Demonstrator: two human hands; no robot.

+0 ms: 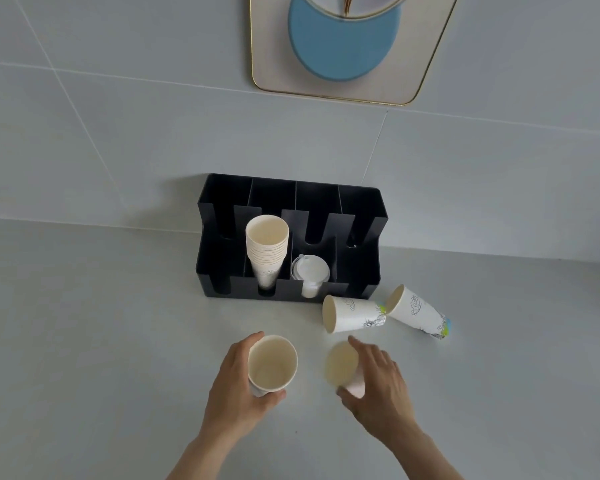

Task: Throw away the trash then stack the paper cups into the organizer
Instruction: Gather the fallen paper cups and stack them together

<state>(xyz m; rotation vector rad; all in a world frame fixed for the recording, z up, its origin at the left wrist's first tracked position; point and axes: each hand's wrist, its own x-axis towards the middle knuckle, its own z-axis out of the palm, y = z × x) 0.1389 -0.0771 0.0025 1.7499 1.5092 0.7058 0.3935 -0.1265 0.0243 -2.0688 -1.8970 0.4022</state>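
Note:
A black organizer (357,271) stands against the wall on the grey counter. One of its slots holds a tilted stack of paper cups (267,247); the slot to the right holds white lids (310,271). My left hand (234,386) grips an upright paper cup (272,363), mouth up. My right hand (378,386) closes around a second cup (343,370), blurred and tipped to the left. Two printed paper cups lie on their sides in front of the organizer's right end, one (354,314) with its mouth to the left, the other (418,311) angled beside it.
The counter (101,341) meets a tiled wall behind the organizer. A framed panel with a blue disc (343,46) hangs on the wall above. No trash or bin is in view.

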